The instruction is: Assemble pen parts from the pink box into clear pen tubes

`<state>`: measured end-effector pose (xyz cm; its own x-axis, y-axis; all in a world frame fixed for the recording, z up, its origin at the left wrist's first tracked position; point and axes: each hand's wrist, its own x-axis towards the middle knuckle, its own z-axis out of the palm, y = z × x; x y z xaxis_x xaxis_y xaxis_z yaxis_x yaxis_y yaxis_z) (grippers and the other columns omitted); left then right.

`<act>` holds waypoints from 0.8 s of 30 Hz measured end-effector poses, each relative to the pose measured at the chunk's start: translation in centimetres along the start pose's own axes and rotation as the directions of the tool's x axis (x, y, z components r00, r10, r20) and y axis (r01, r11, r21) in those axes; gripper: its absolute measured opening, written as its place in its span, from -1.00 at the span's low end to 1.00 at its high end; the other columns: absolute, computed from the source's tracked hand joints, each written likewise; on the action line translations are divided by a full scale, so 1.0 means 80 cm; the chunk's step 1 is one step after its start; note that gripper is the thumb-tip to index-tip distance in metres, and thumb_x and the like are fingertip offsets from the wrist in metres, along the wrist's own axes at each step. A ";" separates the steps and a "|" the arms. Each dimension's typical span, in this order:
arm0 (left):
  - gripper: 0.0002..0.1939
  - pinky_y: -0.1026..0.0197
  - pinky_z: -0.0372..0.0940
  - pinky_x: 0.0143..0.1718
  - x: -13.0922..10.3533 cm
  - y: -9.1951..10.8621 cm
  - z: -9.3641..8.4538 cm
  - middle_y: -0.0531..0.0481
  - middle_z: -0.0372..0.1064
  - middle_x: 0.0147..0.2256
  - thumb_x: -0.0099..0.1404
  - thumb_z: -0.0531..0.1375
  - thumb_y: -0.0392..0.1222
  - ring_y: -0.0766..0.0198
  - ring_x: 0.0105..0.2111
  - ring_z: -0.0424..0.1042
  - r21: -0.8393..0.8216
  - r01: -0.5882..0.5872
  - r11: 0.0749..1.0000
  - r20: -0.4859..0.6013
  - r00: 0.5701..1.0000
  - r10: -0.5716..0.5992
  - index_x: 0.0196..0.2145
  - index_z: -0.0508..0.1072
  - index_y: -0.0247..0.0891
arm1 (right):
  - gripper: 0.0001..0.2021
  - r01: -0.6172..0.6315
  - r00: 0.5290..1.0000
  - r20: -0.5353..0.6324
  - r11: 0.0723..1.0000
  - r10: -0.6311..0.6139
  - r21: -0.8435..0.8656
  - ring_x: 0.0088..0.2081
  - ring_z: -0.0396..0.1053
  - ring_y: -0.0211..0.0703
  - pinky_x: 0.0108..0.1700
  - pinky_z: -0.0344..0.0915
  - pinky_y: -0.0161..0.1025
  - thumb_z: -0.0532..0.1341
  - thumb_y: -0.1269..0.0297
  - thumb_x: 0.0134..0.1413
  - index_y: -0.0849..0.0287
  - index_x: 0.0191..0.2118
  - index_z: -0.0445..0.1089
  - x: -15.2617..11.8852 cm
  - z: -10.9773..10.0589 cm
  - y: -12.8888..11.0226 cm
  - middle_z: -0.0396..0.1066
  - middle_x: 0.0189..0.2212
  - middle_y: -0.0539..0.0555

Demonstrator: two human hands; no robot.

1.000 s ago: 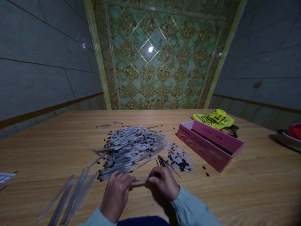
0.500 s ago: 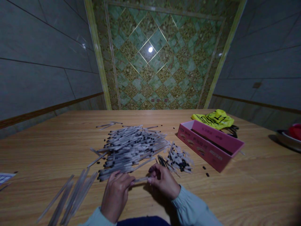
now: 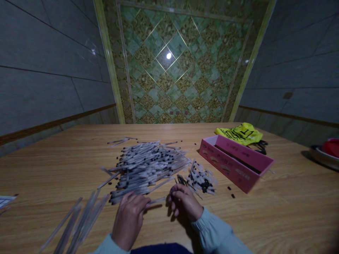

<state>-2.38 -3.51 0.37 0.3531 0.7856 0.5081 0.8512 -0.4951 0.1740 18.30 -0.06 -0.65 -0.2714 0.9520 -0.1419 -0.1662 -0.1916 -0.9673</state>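
My left hand [image 3: 130, 216] is closed round one end of a thin clear tube [image 3: 158, 200], which points right toward my other hand. Curled fingers show on my right hand [image 3: 184, 204], beside the tube's free end; whatever they pinch is too small to name. Just beyond my hands lies a big pile of clear tubes with black ends [image 3: 148, 165]. Thin dark sticks [image 3: 182, 180] and a small heap of short clear and black pieces [image 3: 202, 178] lie beyond my right hand. Longer clear strips [image 3: 86, 218] are spread out left of my left hand.
An open pink box [image 3: 233, 162] stands right of the small heap. Behind it are a yellow bag [image 3: 241, 134] and dark cords. A bowl with something red [image 3: 331, 148] sits at the far right. Small black bits dot the wooden table [image 3: 280, 211].
The fingers of my right hand have come away from the tube's end and curled. My left hand still holds the tube, in nearly the same place.
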 end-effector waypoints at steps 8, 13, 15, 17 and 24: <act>-0.78 -0.11 0.05 0.03 0.002 0.003 -0.004 0.01 0.46 -0.29 0.24 0.09 -0.30 0.17 -0.23 0.39 0.001 -0.052 0.999 -0.072 0.996 0.052 -0.20 0.44 -0.08 | -0.60 0.077 0.997 0.011 0.989 -0.076 -0.123 -0.77 0.10 -0.43 -0.77 0.00 -0.46 0.32 0.00 -0.26 0.25 -0.46 0.25 -0.003 0.011 0.011 0.20 -0.75 -0.15; -0.40 -0.12 0.09 0.05 0.001 -0.011 -0.009 -0.22 0.25 0.03 0.20 0.15 -0.11 -0.02 0.04 0.20 -0.063 0.267 0.962 -0.393 0.879 -0.270 0.18 0.10 -0.14 | -0.61 0.040 0.997 -0.072 0.960 -0.020 0.278 -0.76 0.01 -0.50 -0.73 -0.14 -0.47 0.36 0.08 -0.29 0.21 -0.49 0.19 0.005 -0.004 0.004 0.21 -0.70 -0.13; -0.41 -0.10 0.12 0.06 0.001 -0.014 -0.004 -0.21 0.24 0.05 0.20 0.14 -0.07 0.00 0.06 0.21 -0.182 0.315 0.932 -0.387 0.848 -0.362 0.17 0.12 -0.15 | -0.61 -0.028 1.000 0.004 0.920 0.029 0.392 -0.74 -0.01 -0.52 -0.71 -0.21 -0.48 0.38 0.11 -0.28 0.22 -0.50 0.18 0.005 -0.006 0.002 0.20 -0.68 -0.12; -0.51 -0.05 0.18 0.05 0.002 -0.011 0.003 -0.17 0.31 0.02 0.20 0.14 -0.06 0.05 0.03 0.28 -0.328 0.302 0.895 -0.290 0.870 -0.400 0.08 0.27 -0.16 | -0.61 -0.095 0.995 0.075 0.903 0.069 0.420 -0.73 -0.02 -0.53 -0.70 -0.26 -0.49 0.40 0.14 -0.30 0.23 -0.49 0.20 0.002 -0.003 0.002 0.23 -0.65 -0.10; -0.69 0.02 0.31 -0.08 0.006 0.014 0.012 -0.16 0.52 -0.25 0.12 0.19 0.00 0.04 -0.15 0.44 -0.781 0.347 0.519 0.107 0.893 -0.437 -0.30 0.56 -0.26 | -0.59 -0.140 0.973 0.207 0.974 0.102 0.177 -0.82 -0.06 -0.51 -0.76 -0.24 -0.45 0.36 0.01 -0.26 0.28 -0.57 0.27 -0.013 0.019 0.011 0.25 -0.77 -0.08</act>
<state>-0.87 -3.31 0.02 -0.0150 0.9576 0.2877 0.2606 -0.2740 0.9257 16.96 -1.55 -1.07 -0.4772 0.8573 -0.1934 -0.2920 -0.3622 -0.8852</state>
